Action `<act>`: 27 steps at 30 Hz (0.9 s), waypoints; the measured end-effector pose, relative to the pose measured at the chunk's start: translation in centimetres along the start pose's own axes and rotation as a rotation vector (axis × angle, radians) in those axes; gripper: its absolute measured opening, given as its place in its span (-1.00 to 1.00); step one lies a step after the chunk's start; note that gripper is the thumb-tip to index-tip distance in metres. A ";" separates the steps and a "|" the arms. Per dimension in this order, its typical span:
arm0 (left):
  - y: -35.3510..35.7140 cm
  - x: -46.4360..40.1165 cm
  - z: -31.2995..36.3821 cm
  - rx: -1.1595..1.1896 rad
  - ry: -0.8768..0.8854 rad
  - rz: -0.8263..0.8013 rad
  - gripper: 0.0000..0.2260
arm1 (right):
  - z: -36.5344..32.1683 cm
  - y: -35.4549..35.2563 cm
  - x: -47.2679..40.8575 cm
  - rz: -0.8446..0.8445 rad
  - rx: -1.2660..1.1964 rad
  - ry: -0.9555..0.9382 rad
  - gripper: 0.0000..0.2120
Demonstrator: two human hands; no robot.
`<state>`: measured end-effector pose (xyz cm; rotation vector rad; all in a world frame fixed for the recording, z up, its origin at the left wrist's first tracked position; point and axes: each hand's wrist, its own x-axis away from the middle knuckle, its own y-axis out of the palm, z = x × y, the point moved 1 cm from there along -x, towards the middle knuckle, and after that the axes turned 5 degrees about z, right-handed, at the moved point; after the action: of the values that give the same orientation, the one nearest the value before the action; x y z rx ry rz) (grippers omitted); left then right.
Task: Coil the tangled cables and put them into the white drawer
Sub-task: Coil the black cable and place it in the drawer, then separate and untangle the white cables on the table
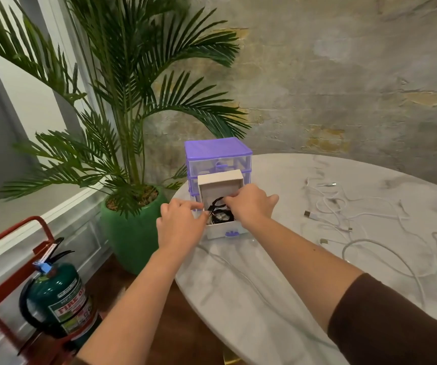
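Fingers of both hands, left hand (179,227) and right hand (251,204), pinch the black cable (218,210) inside the white drawer (222,230).

Even, soft daylight, bright enough throughout. Marble table (278,285) shows pale sheen near its far rim, no hard glare. My forearms cast only faint shadows on it. Wide-angle bending curves the table's edge; fire extinguisher (59,299) left of it slightly smeared.

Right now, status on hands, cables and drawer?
Both hands at the open white drawer: left hand at its edge, right hand tucking the coiled black cable in. White cables tangled on table. Nothing blocking.
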<state>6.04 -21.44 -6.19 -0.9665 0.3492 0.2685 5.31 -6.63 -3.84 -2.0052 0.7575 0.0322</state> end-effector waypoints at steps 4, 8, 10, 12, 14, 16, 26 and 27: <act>-0.1 0.2 -0.2 -0.005 -0.042 0.008 -0.76 | -0.2 0.4 0.3 0.037 0.181 -0.139 -0.77; -0.1 0.2 -0.1 0.007 -0.040 -0.006 -0.76 | -0.2 0.7 0.7 -0.009 0.364 -0.249 -0.76; -0.2 0.2 -0.1 0.006 -0.042 -0.009 -0.75 | -0.3 0.7 0.9 -0.022 0.412 -0.270 -0.76; -0.2 0.2 0.0 0.004 -0.046 -0.012 -0.74 | -0.3 0.5 1.0 -0.044 0.413 -0.262 -0.77; -0.2 0.2 0.0 -0.005 -0.048 -0.010 -0.74 | -0.2 0.4 1.0 -0.066 0.378 -0.245 -0.76; -0.2 0.3 0.1 -0.010 -0.048 -0.007 -0.74 | 0.1 0.3 0.9 -0.082 0.329 -0.240 -0.75; -0.1 0.7 2.3 -0.020 0.056 0.105 -0.77 | 4.1 -3.9 0.3 -0.130 -0.142 -0.114 -0.86; 0.0 0.8 3.0 0.001 0.088 0.108 -0.79 | 4.7 -4.7 0.0 -0.145 -0.194 -0.084 -0.89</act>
<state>7.28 -18.87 -4.98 -0.9617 0.4835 0.3248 9.07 -1.18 -2.72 -2.2237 0.5719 0.1079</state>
